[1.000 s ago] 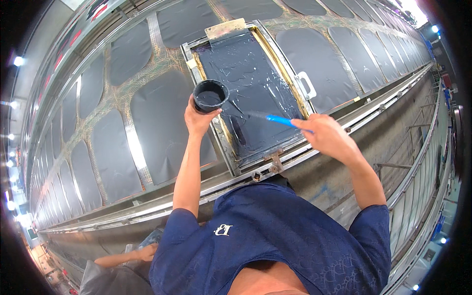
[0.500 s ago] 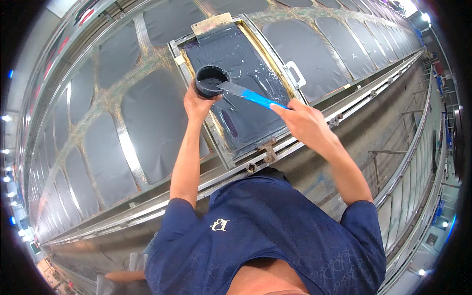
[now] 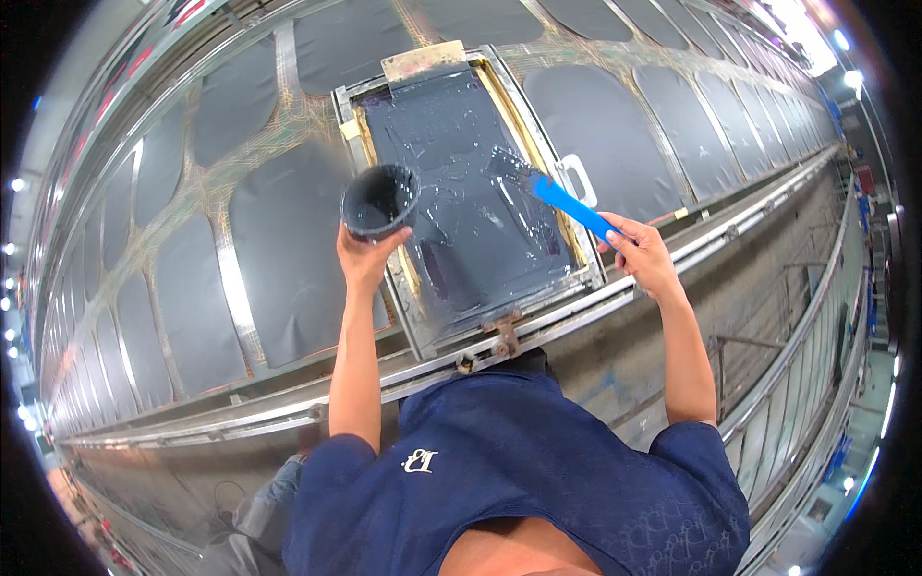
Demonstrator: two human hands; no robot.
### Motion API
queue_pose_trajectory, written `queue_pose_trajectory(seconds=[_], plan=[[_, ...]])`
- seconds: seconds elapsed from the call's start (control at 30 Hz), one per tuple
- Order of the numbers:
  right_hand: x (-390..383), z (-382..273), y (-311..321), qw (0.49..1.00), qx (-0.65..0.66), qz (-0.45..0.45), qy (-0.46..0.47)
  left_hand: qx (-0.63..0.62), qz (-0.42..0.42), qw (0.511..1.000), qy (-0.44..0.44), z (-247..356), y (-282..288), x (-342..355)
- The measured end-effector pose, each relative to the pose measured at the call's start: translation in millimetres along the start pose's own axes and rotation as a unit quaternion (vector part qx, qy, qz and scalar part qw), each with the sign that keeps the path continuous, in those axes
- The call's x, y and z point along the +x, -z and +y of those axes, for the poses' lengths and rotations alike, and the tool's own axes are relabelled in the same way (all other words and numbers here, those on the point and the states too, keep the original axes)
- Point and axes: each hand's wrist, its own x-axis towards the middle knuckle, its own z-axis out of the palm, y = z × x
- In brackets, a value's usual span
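Observation:
My left hand (image 3: 367, 261) grips a black cup (image 3: 380, 228) from below and behind, its mouth tilted toward me and dark wet paste inside. The cup is held over the left edge of a rectangular screen frame (image 3: 524, 113). In my right hand (image 3: 642, 253) is a spatula with a blue handle (image 3: 576, 205), pinched near the handle's end. Its paste-smeared blade points far left, over the frame's right half; whether it touches the surface I cannot tell. Glossy dark grey paste (image 3: 451, 144) lies in streaks and blobs across the screen.
A pale, stained block (image 3: 423, 61) sits at the frame's far end. A white handle (image 3: 578, 180) stands on its right side. Black panels (image 3: 288, 250) line the long table around the frame. A metal rail (image 3: 615, 300) with a rusty bracket (image 3: 505, 336) runs along the near edge.
The spatula has come out of the cup and moved right, over the screen. My left hand has shifted the cup left and nearer, tipping it more toward me.

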Motion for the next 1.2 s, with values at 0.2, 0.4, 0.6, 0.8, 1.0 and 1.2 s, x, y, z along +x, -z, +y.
queue_pose_trajectory(seconds=[0.2,0.4,0.6,0.8,1.0,1.2], plan=[[108.1,2.6,47.8,0.994,-0.093,-0.041,0.046,-0.028,0.083,0.996,0.012,-10.9,-22.2,-29.9],[241.3,-9.9,76.1,0.983,-0.15,-0.109,0.015,-0.011,0.118,0.993,0.008,-3.5,-54.0,-46.3],[276.8,-57.7,87.4,0.966,-0.202,-0.162,-0.003,-0.018,0.153,0.988,0.018,9.2,-56.1,-46.3],[259.9,-68.7,97.6,0.97,-0.147,-0.188,0.054,-0.016,0.18,0.983,0.037,-2.1,-57.1,-33.5],[203.7,-102.7,70.8,0.953,-0.13,-0.233,0.142,-0.023,0.157,0.986,0.044,-9.5,-85.6,-9.8],[121.0,-200.3,56.0,0.811,-0.359,-0.244,0.392,0.012,0.079,0.997,-0.019,13.0,-108.0,-26.8]])
